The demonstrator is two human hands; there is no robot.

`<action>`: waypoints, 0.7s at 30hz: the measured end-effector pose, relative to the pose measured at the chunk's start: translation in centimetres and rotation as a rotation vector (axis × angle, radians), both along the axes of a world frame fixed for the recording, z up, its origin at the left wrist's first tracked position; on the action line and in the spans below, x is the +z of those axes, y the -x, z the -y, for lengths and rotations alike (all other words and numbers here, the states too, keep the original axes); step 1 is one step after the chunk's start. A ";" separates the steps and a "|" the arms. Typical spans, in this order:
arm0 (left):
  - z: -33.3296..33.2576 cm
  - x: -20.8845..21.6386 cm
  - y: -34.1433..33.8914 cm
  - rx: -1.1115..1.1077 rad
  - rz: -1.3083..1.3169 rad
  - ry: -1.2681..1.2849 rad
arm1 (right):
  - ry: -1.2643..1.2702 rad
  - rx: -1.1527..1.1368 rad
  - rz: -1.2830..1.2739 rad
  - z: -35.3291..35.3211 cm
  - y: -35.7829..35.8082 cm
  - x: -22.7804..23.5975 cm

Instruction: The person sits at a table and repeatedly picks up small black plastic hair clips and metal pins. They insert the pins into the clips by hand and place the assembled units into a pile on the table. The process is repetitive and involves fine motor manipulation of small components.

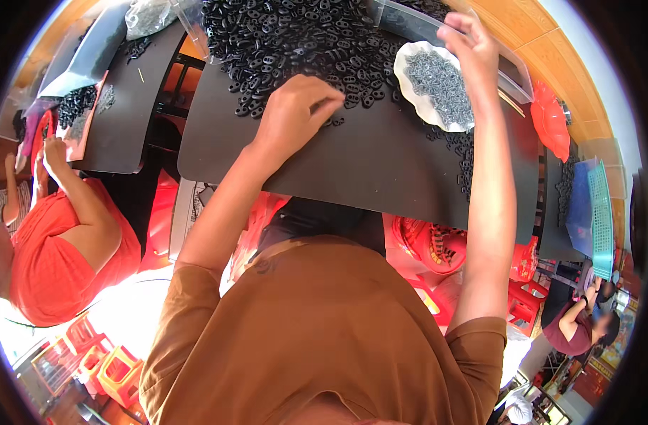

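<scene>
At the edge of a big heap of small black oval pieces with holes (296, 39), my left hand (296, 113) hovers over the dark table. Its thumb and forefinger are pinched together; whatever they hold, if anything, is too small to make out. A few black pieces (334, 122) lie just below its fingertips. My right hand (474, 53) is raised over the right side of a white scalloped dish (429, 119), fingers bent but apart, nothing visible in them. Small silvery metal pieces (437, 81) fill the dish, partly hidden behind my right forearm.
Linked black pieces (465, 159) trail along the table (366, 170) below the dish. A clear plastic bin (516, 71) and a red dish (550, 120) stand at the right. At left, a co-worker in red (76, 241) sits by another table (136, 106). Red stools (118, 375) stand behind.
</scene>
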State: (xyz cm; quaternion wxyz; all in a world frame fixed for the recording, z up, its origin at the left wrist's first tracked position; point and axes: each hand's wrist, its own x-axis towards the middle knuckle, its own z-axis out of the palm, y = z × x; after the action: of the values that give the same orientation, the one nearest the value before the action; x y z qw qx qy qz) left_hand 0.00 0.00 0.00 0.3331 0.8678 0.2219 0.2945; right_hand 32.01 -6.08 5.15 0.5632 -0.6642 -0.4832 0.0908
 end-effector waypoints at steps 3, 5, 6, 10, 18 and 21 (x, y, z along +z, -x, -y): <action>0.2 -0.3 0.2 -0.102 0.003 -0.334 | 0.239 -0.036 0.211 3.8 2.7 -0.7; 0.5 -0.2 0.3 -0.111 -0.039 -0.391 | 0.360 -0.043 0.349 5.8 3.9 -1.4; 0.5 -0.2 0.2 -0.122 -0.044 -0.397 | 0.413 -0.046 0.429 6.4 4.3 -1.2; 0.2 -0.2 -0.8 -0.165 -0.081 -0.406 | 0.559 -0.029 0.624 7.8 4.0 -1.5; 1.0 0.4 -2.4 -0.236 -0.156 -0.381 | 0.573 -0.026 0.738 7.4 3.7 -2.3; 1.1 0.3 -2.6 -0.262 -0.192 -0.340 | 0.575 -0.005 0.767 7.1 3.6 -2.3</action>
State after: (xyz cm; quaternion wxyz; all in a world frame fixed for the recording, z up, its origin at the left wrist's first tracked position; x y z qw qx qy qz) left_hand 2.60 -1.08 0.31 0.1951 0.9568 0.0852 0.1978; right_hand 28.45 -13.16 2.88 0.1379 -0.7799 -0.6097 -0.0324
